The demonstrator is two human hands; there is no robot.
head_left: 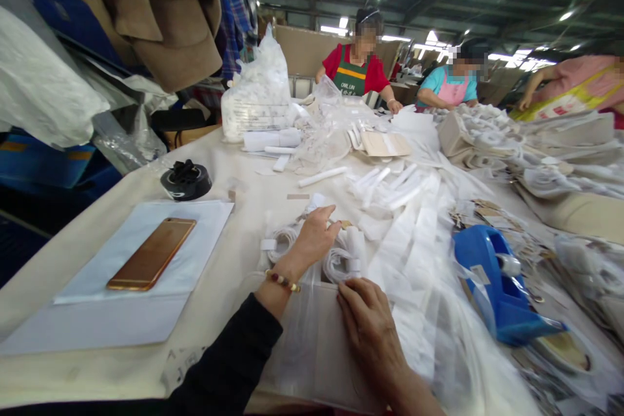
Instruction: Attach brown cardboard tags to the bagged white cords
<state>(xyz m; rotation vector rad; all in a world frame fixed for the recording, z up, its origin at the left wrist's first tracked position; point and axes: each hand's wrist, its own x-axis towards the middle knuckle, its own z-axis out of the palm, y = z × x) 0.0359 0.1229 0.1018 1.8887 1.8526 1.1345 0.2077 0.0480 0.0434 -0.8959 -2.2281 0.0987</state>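
Note:
A flat beige piece in a clear plastic bag (319,344) lies before me at the table's near edge; I cannot make out its exact kind. White coiled cords (338,264) with paper wraps rest at its far end, on both sides of my left wrist. My left hand (314,234) reaches across them, index finger and thumb apart, with nothing visible between them; its other fingers are partly hidden. My right hand (368,318) lies palm down on the right side of the bagged piece, fingers side by side and slightly bent, thumb out of sight.
On the left, a phone (153,253) lies on papers (209,221), near a black round object (186,180). A blue tape dispenser (492,286) stands at right among tags. Plastic sleeves (414,240) and a stuffed white bag (258,94) lie beyond. Several people work across the table.

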